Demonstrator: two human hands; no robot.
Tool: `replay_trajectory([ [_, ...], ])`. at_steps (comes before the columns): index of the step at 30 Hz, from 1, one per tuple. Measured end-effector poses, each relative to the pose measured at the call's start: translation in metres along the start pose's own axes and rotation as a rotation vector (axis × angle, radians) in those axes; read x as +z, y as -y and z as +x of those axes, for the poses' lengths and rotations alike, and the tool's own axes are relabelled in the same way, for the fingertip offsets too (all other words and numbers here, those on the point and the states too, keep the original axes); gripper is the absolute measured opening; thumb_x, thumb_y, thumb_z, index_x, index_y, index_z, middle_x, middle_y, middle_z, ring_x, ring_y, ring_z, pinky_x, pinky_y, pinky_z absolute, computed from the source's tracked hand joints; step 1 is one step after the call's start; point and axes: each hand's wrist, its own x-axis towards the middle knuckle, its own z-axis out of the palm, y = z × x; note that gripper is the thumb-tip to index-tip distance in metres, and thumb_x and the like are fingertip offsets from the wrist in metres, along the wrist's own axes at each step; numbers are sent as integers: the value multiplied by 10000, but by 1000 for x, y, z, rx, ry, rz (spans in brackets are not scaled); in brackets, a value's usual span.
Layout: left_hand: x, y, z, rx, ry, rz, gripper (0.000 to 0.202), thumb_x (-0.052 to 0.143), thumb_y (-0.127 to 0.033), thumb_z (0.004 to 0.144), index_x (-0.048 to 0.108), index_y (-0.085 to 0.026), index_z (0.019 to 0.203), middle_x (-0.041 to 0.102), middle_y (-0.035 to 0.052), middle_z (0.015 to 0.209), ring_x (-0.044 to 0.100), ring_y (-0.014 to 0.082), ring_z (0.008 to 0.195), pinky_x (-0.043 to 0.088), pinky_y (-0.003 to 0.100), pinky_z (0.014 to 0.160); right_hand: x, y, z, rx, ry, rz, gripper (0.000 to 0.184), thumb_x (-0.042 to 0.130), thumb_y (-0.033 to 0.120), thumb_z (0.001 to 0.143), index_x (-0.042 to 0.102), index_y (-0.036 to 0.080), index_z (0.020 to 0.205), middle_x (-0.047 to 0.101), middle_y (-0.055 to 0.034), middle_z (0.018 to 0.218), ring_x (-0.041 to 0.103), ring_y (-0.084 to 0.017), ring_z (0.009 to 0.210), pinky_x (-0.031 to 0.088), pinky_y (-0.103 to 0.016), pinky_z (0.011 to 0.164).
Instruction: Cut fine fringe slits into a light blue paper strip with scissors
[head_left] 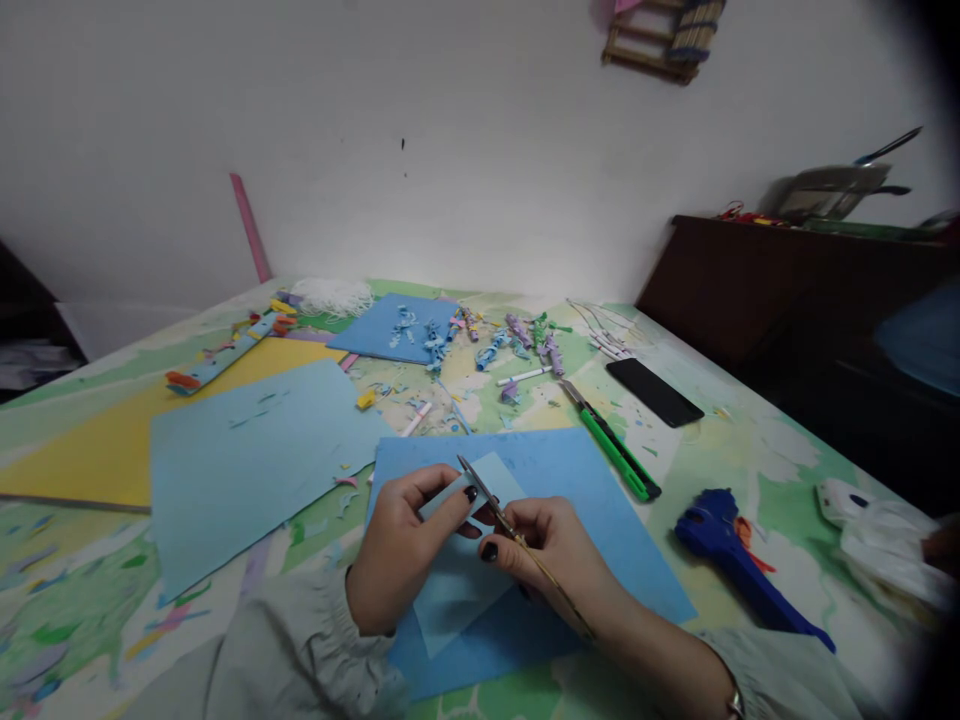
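My left hand (409, 535) pinches a small pale blue piece of sheet (444, 500) between thumb and fingers. Closed around a pair of scissors (555, 583) is my right hand (559, 550); the scissors have slim silver blades and gold-coloured handles. Their blades lie across the piece near my left thumb, and I cannot tell whether they are apart. Beneath both hands, a larger pale blue sheet (459, 607) rests on a darker blue sheet (525, 655). My hands hide part of both sheets.
A green utility knife (615, 450), a black phone (654, 392) and a blue glue gun (720, 560) lie to the right. At left, a light blue sheet (255, 460) overlaps a yellow sheet (75, 455). Rolled foam pieces (491, 350) and scraps lie toward the wall.
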Motion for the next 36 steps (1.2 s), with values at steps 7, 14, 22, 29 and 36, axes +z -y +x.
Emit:
replay_trajectory([
  [7,2,-1,1,10,5,-25,172,571,-242,735,651,-136,627,662,19,624,595,137,566,489,218,565,-1,-1,1,-3,-3,-28,485,714,554,548,444,151,541,328,89,397,278,-29,351,165,-179,342],
  [14,0,3,2,15,-12,-30,158,569,-233,753,652,-141,656,671,15,640,606,136,591,497,213,572,1,3,-2,-10,34,9,496,698,574,557,433,155,544,334,88,388,275,-28,340,161,-178,331],
  [22,0,4,1,4,-72,-55,147,560,-235,771,644,-142,693,679,21,666,630,159,633,525,248,587,1,3,-3,-14,53,45,494,710,555,558,416,159,535,341,88,389,279,-24,334,167,-174,326],
  [29,-1,3,0,-10,-123,-7,162,556,-227,770,614,-149,640,675,7,640,634,143,605,521,228,587,-1,4,-4,-17,70,-5,486,680,561,600,418,156,539,334,85,396,292,-28,344,180,-167,327],
  [36,-2,2,1,-23,-111,12,149,552,-222,769,611,-150,653,680,6,655,642,143,597,516,227,584,-1,2,-2,-21,65,-10,457,697,513,614,422,154,547,314,93,395,275,-26,347,163,-166,331],
])
